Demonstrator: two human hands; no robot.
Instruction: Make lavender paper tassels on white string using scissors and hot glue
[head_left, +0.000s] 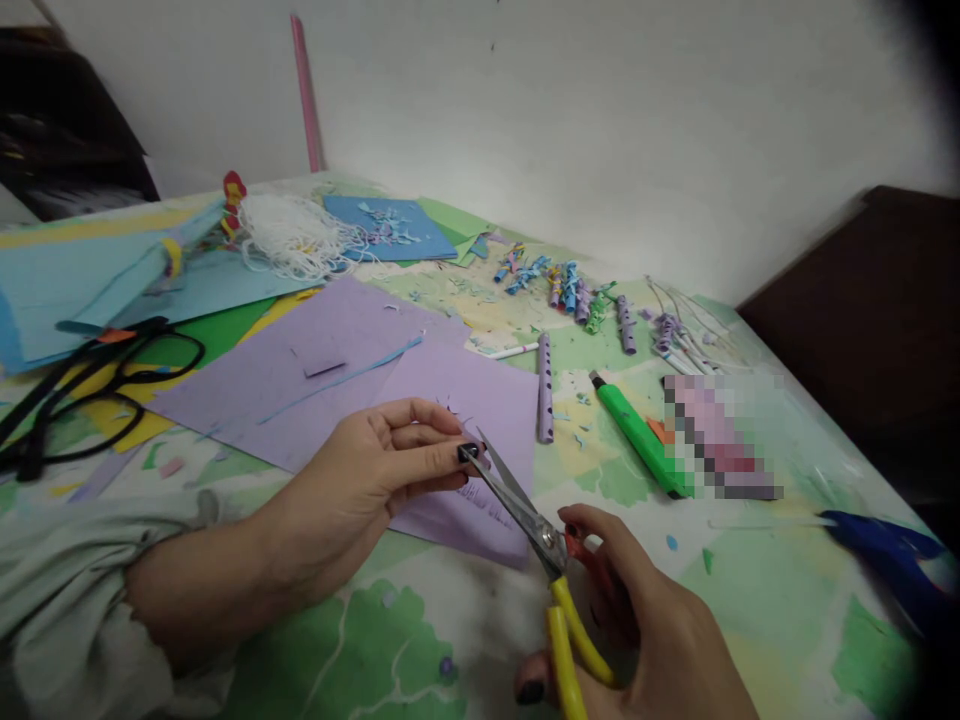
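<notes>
Green-and-cream patterned tabletop: strewn with cut paper; small pieces could get lost against the pattern.
Large flat lilac paper sheet: left of centre, lying partly under the next entry.
Smaller lilac paper sheet: directly beneath the blades; a low cut might nick it.
Tangled heap of white string: far left, well apart from both hands.
Pale-sleeved left hand: thumb and forefinger of the grip meet beside the blade tips; too fine to tell whether a scrap is pinched there. Closing the blades with the thumb this near could catch skin.
Right hand: grip wrapped around the scissor handles.
Steel scissors with yellow-and-red handles: in the right grip, blades parted, points toward the left fingertips; a wrist twist could, I judge, skew the cut.
Bright green plastic cutter: beyond the right hand, untouched.
Rolled lilac paper tube with dark holes: at the smaller sheet's edge; a sleeve's brush might roll it.
Tiny blue paper snippets: just right of the tube.
</notes>
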